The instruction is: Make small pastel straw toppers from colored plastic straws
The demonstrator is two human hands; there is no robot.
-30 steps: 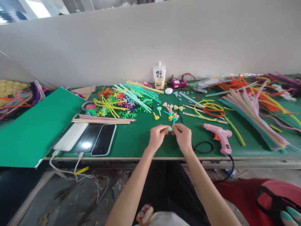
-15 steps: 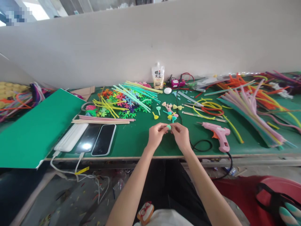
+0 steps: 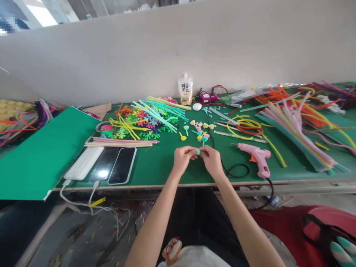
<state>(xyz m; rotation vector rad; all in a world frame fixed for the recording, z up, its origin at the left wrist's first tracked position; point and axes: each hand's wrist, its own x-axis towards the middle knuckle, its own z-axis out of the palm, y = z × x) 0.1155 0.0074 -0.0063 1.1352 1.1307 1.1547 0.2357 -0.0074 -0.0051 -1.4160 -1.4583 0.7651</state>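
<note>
Between the fingertips of both hands is a small mint-green piece, held above the front part of the green table. My left hand pinches it from the left and my right hand from the right, both closed. Just beyond the hands lie small pastel pieces, among them a yellow one, a mint one and a cream bow-shaped one. A pink glue gun rests on its side to the right of my right hand.
Two phones and a white power bank lie at the left by a green board. Colourful fuzzy stems spread at the right. A pouch stands at the back. A black cable curls near the glue gun.
The view has shifted slightly. Both hands stay together, with small finger movements around the mint-green piece, which now shows less roundly between the fingertips.
</note>
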